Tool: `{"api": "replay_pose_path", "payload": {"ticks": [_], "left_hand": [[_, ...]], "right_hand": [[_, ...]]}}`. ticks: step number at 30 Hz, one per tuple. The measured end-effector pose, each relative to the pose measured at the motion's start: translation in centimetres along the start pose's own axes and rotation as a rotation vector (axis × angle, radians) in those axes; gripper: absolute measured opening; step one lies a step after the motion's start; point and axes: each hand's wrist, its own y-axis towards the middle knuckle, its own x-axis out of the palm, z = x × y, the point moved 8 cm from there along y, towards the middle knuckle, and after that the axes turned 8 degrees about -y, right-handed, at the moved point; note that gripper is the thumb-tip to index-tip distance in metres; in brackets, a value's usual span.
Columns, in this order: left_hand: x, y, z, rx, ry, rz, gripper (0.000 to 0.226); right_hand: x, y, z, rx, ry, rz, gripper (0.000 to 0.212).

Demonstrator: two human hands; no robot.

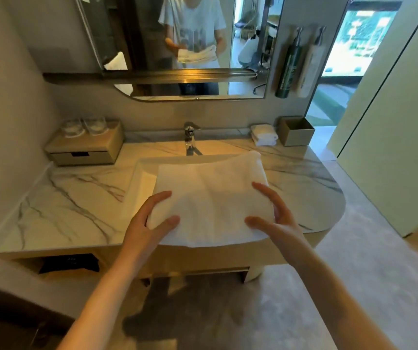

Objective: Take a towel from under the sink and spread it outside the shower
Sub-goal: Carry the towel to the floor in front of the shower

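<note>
Towel (210,198) is out from under the sink: first step done, by the look of it. It's folded and held level over the basin, above the bench (63,198). Left hand (147,223) has a closed grip on its left edge, right hand (276,218) on its right edge — towel spans between them. Remaining: carry to shower, unfold, spread — shower not in view.

We are seeing open veined marble countertop (76,205) left of the white sink basin (139,183), and grey stone floor (354,286) lying free on the right. The folded white towel (210,198) we are holding is blocking the basin. The chrome tap (190,137), beige drawer box (86,147) and open beige square box (296,132) are crowding the back edge.
</note>
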Motion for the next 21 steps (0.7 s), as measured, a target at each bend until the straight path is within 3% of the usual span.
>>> {"api": "replay_pose_path", "payload": {"ticks": [10, 21], "left_hand": [[6.5, 1.5, -1.3, -0.028, 0.021, 0.141, 0.047], [17.4, -8.9, 0.3, -0.16, -0.045, 0.657, 0.046]], "right_hand": [[-6.2, 5.9, 1.7, -0.024, -0.037, -0.133, 0.066], [-12.6, 7.9, 1.8, -0.048, -0.06, -0.638, 0.065]]}}
